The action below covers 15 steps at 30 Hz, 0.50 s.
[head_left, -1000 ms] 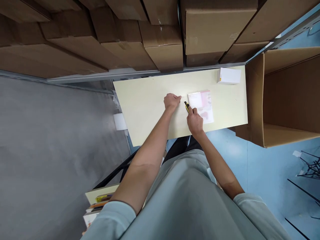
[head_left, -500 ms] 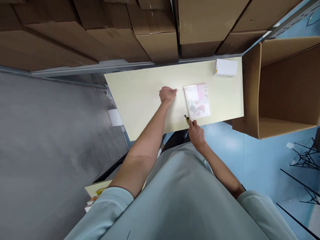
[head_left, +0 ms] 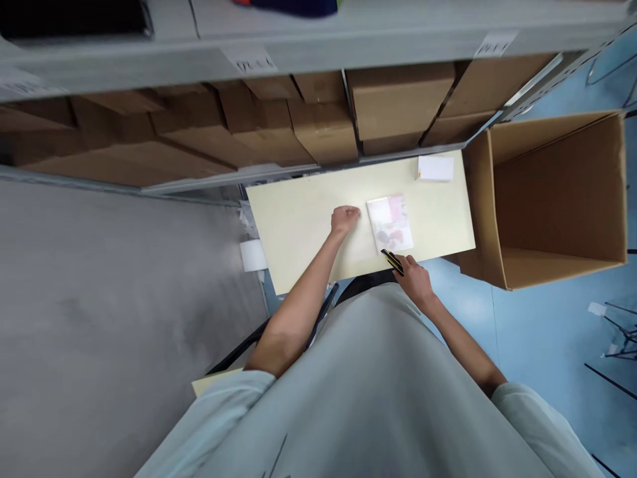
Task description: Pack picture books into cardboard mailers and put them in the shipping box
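Tabletop (head_left: 293, 219) under L hand (head_left: 345, 219), nr edge by R hand (head_left: 413, 275). Flat pink/wht pkt (head_left: 389, 223) cld get nicked if R hand slips fwd, or skid, since neither hand pins it. Pkt lies just R of L hand, fwd of R hand. L hand curled, can't tell if pinching anything; R hand grips yel/blk cutter (head_left: 392, 261), tip nr pkt's near edge.
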### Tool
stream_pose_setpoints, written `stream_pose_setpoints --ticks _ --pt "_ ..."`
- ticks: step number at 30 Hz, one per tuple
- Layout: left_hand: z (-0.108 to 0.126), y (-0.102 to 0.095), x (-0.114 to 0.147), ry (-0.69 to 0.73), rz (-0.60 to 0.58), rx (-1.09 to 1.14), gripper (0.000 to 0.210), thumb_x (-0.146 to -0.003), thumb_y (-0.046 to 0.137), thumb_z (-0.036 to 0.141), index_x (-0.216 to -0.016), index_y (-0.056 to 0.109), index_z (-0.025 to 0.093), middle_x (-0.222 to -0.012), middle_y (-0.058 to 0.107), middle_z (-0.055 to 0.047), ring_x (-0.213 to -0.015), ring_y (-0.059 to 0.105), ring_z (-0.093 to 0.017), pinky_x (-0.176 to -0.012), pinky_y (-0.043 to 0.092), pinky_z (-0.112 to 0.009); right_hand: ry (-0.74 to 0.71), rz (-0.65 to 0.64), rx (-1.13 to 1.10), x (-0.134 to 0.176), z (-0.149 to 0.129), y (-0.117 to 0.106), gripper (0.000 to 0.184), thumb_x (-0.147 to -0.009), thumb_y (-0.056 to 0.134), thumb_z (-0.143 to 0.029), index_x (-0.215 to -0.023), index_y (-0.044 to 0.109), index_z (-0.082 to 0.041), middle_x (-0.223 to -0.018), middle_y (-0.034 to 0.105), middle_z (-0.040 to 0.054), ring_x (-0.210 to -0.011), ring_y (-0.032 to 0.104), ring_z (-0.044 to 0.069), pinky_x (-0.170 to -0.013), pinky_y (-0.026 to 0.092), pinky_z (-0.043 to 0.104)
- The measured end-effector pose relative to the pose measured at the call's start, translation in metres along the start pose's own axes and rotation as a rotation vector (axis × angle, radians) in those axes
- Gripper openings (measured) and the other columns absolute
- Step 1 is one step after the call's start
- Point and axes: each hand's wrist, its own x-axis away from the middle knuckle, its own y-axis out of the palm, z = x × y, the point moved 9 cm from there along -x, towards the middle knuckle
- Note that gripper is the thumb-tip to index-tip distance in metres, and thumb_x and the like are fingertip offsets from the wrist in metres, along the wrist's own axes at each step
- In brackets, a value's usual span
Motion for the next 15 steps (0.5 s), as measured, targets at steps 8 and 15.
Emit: stream_pose_setpoints --ticks 8,15 --pt "0.166 -0.042 0.047 0.393 0.044 0.233 0.014 -0.087 0.074 0.027 -0.092 0.086 0.022 -0.106 0.086 -0.007 -0.097 0.078 -0.022 -0.098 0.063 -0.037 -0.184 0.451 -0.187 -0.038 0.02 -0.167 0.041 -0.104 0.063 -0.032 -0.144 0.063 -0.022 -0.134 0.076 0.0102 -0.099 0.078 0.031 -0.079 0.059 0.039" --pt "0.329 -0.079 0.066 0.704 0.178 0.282 0.021 -0.095 0.071 0.029 -0.107 0.086 0.02 -0.105 0.086 -0.008 -0.094 0.082 -0.021 -0.092 0.065 -0.035 -0.547 0.811 -0.119 -0.075 -0.03 -0.366 0.045 -0.107 0.06 -0.041 -0.144 0.068 -0.018 -0.138 0.069 0.0181 -0.108 0.073 0.034 -0.085 0.058 0.041"
